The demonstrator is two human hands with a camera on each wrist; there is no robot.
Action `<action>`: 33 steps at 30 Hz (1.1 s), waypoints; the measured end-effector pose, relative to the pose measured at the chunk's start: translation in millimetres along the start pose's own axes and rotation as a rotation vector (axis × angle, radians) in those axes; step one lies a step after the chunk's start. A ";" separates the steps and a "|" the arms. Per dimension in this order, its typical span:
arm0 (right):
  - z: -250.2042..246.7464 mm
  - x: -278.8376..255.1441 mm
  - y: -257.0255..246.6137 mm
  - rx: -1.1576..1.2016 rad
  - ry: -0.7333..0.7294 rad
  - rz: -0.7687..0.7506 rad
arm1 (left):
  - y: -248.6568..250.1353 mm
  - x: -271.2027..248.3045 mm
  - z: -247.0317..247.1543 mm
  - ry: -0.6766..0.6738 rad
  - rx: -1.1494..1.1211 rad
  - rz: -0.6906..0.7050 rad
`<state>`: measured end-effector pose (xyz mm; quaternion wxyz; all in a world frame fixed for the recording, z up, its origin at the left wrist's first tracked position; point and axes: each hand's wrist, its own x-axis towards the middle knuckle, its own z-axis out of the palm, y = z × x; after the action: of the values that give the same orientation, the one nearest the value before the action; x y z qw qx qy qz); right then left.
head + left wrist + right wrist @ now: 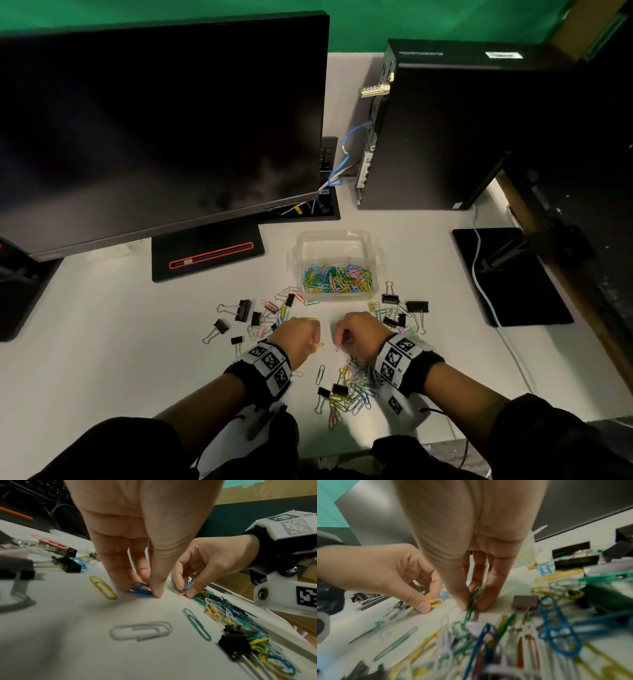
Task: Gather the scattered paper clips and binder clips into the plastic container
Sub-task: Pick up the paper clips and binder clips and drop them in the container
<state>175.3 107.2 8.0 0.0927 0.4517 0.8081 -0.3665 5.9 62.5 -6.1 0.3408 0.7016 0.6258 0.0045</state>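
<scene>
The clear plastic container (pixel 329 247) stands mid-desk, coloured paper clips filling its near half. In front of it my left hand (pixel 313 342) pinches a few paper clips (pixel 141 588), blue and yellow, against the white desk. Beside it my right hand (pixel 340 339) pinches a few paper clips (pixel 473 599), green among them. A heap of paper clips (pixel 356 387) with black binder clips (pixel 339 389) lies under my right wrist. More binder clips lie scattered at left (pixel 243 310) and at right (pixel 416 306).
A dark monitor (pixel 154 120) on a black stand (pixel 205 253) fills the back left. A black computer tower (pixel 445 130) stands at the back right. A black pad (pixel 507 274) with a white cable (pixel 479 274) lies right.
</scene>
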 end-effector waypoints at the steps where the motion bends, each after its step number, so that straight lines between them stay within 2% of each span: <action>1: -2.9 0.3 2.1 0.030 0.019 0.001 | -0.5 0.5 -1.4 0.012 0.004 0.014; 5: -16.6 -0.8 9.6 0.176 0.158 0.024 | -2.8 4.3 -8.3 0.007 0.022 0.031; 9: -37.5 2.0 12.8 0.398 0.211 0.064 | -4.8 11.1 -12.4 -0.033 0.025 0.016; 13: -64.8 9.8 10.6 0.493 0.362 0.068 | -1.5 11.8 -15.1 -0.059 0.040 0.019; 18: -78.7 28.9 17.5 0.539 0.421 0.092 | 1.2 12.7 -17.8 -0.092 0.058 0.011; 23: -68.1 27.9 18.0 0.339 0.460 0.074 | 1.6 14.6 -17.3 -0.072 -0.013 -0.001; 25: -61.4 20.5 17.1 0.310 0.420 0.032 | 3.6 16.2 -21.7 -0.025 -0.091 0.007; 28: -48.3 8.1 15.4 0.135 0.198 -0.022 | 11.6 20.2 -37.1 0.094 -0.196 0.033; 31: -33.0 -2.1 14.6 -0.036 -0.014 0.014 | 20.0 29.4 -56.2 0.198 -0.271 0.071; 33: -24.7 -4.6 15.7 -0.100 -0.086 0.067 | 23.7 38.1 -66.0 0.244 -0.285 0.095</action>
<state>194.9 125.9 19.9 0.1620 0.4573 0.8051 -0.3414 6.2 127.6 40.1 0.3577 0.6692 0.6217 0.1942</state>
